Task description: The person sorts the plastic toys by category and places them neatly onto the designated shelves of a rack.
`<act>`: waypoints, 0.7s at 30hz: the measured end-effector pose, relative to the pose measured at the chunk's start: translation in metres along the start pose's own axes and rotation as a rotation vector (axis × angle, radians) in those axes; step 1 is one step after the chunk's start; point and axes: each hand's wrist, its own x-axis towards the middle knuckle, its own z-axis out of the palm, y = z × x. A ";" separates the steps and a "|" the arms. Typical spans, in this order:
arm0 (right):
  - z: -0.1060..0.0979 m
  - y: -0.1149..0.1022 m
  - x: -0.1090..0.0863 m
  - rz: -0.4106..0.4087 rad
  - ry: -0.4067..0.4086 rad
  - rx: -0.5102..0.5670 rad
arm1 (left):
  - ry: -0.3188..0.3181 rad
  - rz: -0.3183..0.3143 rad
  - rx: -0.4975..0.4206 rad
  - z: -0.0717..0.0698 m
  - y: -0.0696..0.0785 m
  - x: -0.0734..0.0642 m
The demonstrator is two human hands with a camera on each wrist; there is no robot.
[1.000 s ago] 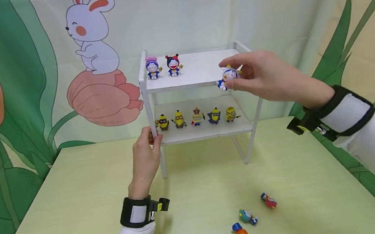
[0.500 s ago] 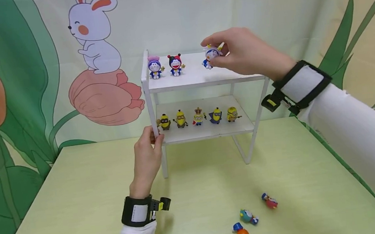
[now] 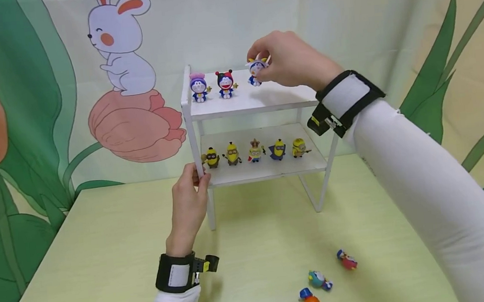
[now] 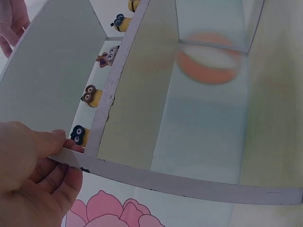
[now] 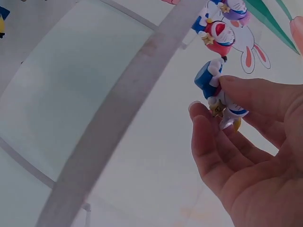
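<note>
One printed backdrop (image 3: 231, 27) hangs behind one pale-green table (image 3: 117, 258) bearing one white rack (image 3: 260, 110). The left hand (image 3: 188, 203) grips its left post (image 3: 194, 143); the right hand (image 3: 292, 60) pinches one horned figure (image 3: 254, 71) over the top shelf (image 3: 242, 104). Two hatted figures (image 3: 225, 86) stand there, five minions (image 3: 255, 152) below, three toys (image 3: 319, 279) on the table.

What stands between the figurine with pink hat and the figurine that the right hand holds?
One figurine in a red-and-black hood stands between them, as the head view shows.
</note>
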 end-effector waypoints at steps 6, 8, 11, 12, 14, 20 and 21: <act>0.011 0.001 0.010 0.050 -0.027 -0.001 | -0.008 -0.004 0.007 0.000 0.001 0.000; 0.014 0.002 0.012 0.051 -0.028 -0.013 | -0.009 -0.008 0.007 0.001 0.001 0.000; 0.018 0.002 0.015 0.051 -0.024 -0.026 | -0.011 -0.011 0.005 0.001 0.001 0.000; 0.019 0.003 0.015 0.048 -0.023 -0.029 | -0.011 -0.010 0.005 0.001 0.001 0.000; 0.020 0.003 0.015 0.048 -0.021 -0.030 | -0.010 -0.006 0.005 0.001 0.001 0.000; 0.022 0.005 0.015 0.044 -0.009 -0.020 | -0.008 0.006 0.004 0.001 0.000 0.000; 0.022 0.006 0.015 0.043 -0.008 -0.019 | -0.008 0.008 0.005 0.001 0.000 0.000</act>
